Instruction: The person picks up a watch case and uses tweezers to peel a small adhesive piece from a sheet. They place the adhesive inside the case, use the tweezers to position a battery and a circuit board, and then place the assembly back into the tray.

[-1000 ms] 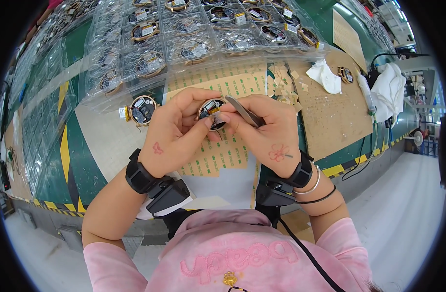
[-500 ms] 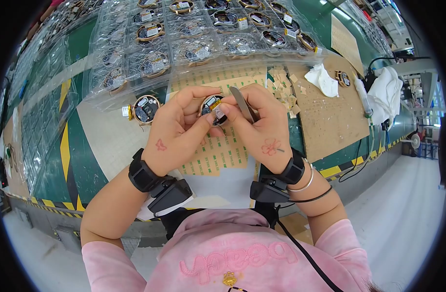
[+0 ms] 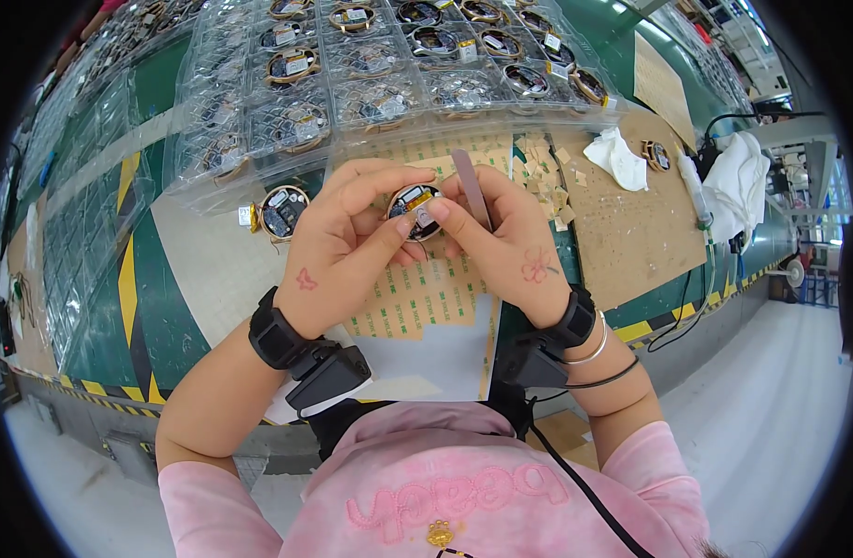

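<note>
My left hand [image 3: 347, 246] holds a small round electronic unit with a gold rim [image 3: 413, 209] between thumb and fingers. My right hand [image 3: 506, 242] presses its thumb on the face of that unit and grips flat grey tweezers [image 3: 471, 186], which point away from me. Both hands hover over a sheet of tan adhesive strips [image 3: 426, 302] on white backing paper. A second round unit [image 3: 280, 210] lies on the bench just left of my left hand.
Clear plastic trays [image 3: 352, 88] holding several round units fill the back of the bench. Peeled tan tape scraps [image 3: 543, 153], a white cloth [image 3: 620, 156], another round unit [image 3: 656, 154] and a brown cardboard mat [image 3: 631, 232] lie to the right. Black cables [image 3: 696, 298] hang over the bench's yellow-black edge.
The hands and the round unit stay together; the tweezers have swung from slanting across the right hand to pointing more straight away. The view has shifted slightly.
</note>
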